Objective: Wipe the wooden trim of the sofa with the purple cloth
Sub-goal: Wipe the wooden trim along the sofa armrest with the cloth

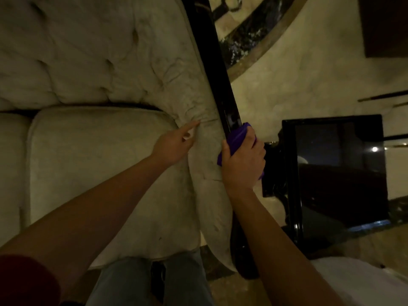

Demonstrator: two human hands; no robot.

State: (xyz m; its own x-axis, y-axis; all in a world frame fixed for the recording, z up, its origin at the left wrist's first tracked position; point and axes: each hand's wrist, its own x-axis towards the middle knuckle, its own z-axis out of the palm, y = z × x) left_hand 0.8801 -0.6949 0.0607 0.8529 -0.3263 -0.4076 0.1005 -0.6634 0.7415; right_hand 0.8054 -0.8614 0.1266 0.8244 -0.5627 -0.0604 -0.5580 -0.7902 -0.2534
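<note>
Right hand (242, 161): fingers curled closed around the purple cloth (237, 139), pressing it onto the dark wooden trim (220, 69) that runs along the sofa (99, 162) arm, thumb on the near side. Left hand (176, 143): mostly open, holding nothing, forefinger extended and touching the pale upholstery just left of the cloth. Glossy black side table (291, 173): just right of the right hand.

Your forearms are bare; a dark red sleeve (24, 281) covers your left upper arm, and you wear faded blue jeans (132, 283) with a black strip down the front.
</note>
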